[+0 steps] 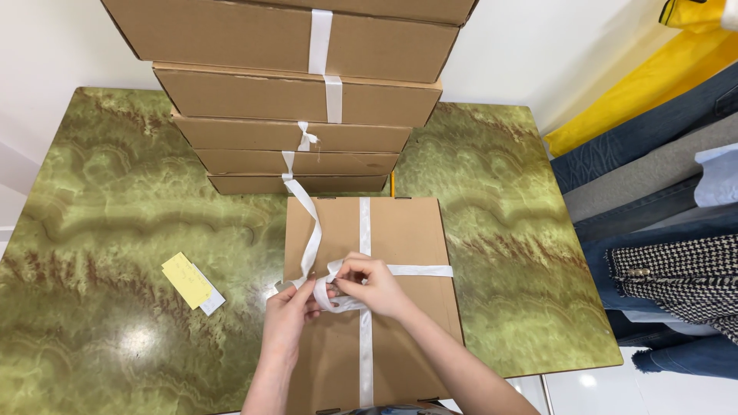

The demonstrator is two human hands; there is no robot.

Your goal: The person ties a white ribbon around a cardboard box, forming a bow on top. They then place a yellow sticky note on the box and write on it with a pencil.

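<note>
Green marbled desk against a white wall, with hanging clothes along the right edge. At the near middle of the desk, a flat cardboard box, crossed lengthwise and sideways by white ribbon. At the crossing, a loop and a twist of ribbon caught between both hands. One loose tail running up and left from the knot toward the stack of boxes behind, each already bound with the same ribbon.

Best handled, as a judgement, by keeping the crossing pressed flat against the lid, holding the tails taut while the loop is drawn through, and keeping the ribbon untwisted so the knot sits square at the centre.

Left hand coming up from the near edge, palm turned inward, fingers closed in a pinch on the ribbon just left of the crossing. Right hand arched over the knot, wrist raised, thumb and fingertips pressed together on the loop. Both forearms angled inward from below, hands touching over the box.

To the left, well apart from the box, a small yellow pad lying on a white slip.
</note>
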